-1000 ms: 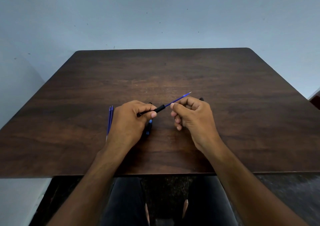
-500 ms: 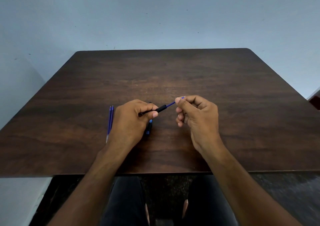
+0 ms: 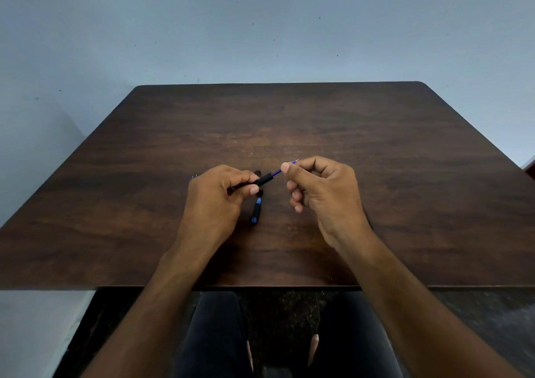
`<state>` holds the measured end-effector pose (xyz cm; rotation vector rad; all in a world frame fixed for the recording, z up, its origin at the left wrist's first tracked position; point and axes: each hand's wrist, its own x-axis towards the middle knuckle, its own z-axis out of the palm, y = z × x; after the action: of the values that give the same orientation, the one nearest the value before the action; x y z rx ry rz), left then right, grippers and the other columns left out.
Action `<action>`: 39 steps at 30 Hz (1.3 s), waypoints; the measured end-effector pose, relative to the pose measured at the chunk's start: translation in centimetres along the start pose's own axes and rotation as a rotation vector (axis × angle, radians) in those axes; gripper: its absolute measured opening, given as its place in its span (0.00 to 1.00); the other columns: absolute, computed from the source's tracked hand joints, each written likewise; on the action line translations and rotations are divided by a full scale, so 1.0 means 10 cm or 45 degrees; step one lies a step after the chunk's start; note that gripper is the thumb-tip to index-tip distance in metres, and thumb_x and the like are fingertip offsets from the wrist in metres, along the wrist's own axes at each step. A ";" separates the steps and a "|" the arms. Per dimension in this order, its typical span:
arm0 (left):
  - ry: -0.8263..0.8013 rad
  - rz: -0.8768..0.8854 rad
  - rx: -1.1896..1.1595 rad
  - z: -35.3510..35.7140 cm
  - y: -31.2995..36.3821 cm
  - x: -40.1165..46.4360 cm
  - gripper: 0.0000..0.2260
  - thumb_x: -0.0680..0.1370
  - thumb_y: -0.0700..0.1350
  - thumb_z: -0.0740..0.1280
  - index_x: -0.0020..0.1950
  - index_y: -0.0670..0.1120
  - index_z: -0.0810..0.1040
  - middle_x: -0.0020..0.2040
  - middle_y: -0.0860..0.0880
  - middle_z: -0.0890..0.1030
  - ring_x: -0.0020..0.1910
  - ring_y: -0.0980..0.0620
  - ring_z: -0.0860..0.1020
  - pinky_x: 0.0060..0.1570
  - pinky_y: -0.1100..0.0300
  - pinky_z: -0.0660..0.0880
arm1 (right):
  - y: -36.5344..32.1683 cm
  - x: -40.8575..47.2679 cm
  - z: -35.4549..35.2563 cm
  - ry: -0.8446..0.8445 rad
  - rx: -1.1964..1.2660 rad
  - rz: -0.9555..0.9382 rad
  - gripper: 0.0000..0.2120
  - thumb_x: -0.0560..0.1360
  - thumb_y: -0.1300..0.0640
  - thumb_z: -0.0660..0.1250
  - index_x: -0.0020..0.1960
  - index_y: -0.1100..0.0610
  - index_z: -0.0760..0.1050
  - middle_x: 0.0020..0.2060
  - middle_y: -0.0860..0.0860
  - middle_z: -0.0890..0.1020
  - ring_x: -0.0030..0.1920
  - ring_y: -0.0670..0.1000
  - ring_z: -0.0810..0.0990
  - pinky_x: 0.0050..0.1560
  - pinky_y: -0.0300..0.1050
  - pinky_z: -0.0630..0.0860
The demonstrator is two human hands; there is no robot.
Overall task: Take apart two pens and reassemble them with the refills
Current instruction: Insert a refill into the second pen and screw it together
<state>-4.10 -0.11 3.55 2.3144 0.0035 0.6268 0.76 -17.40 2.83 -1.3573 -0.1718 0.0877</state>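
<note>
My left hand [image 3: 215,195] grips a black pen barrel [image 3: 262,181] just above the dark wooden table [image 3: 376,146]. A thin blue refill [image 3: 277,172] sticks out of the barrel's open end toward the right. My right hand [image 3: 321,192] pinches the refill near its tip between thumb and forefinger. On the table under the barrel lies a second pen part, black with blue ends [image 3: 256,210]. Only the tips of the spare blue refills [image 3: 193,176] show behind my left hand. A small dark piece [image 3: 257,172] lies just behind the barrel.
The table's near edge [image 3: 260,287] runs just above my knees. A pale wall stands behind the table and at the left.
The refill has slid further into the barrel, so less blue shows. My right hand has shifted slightly right along it. My left hand now hides most of the spare refills.
</note>
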 end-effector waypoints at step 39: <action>0.020 0.071 0.079 -0.10 -0.09 -0.02 0.08 0.74 0.35 0.73 0.52 0.42 0.86 0.46 0.48 0.84 0.43 0.57 0.78 0.47 0.80 0.66 | -0.24 -0.04 -0.25 -0.036 -0.750 -0.407 0.08 0.74 0.64 0.74 0.52 0.56 0.87 0.45 0.48 0.87 0.42 0.43 0.82 0.47 0.42 0.79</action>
<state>-4.53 1.20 3.47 2.3765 -0.0345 0.6822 0.73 -20.41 4.61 -1.8955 -0.4620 -0.2300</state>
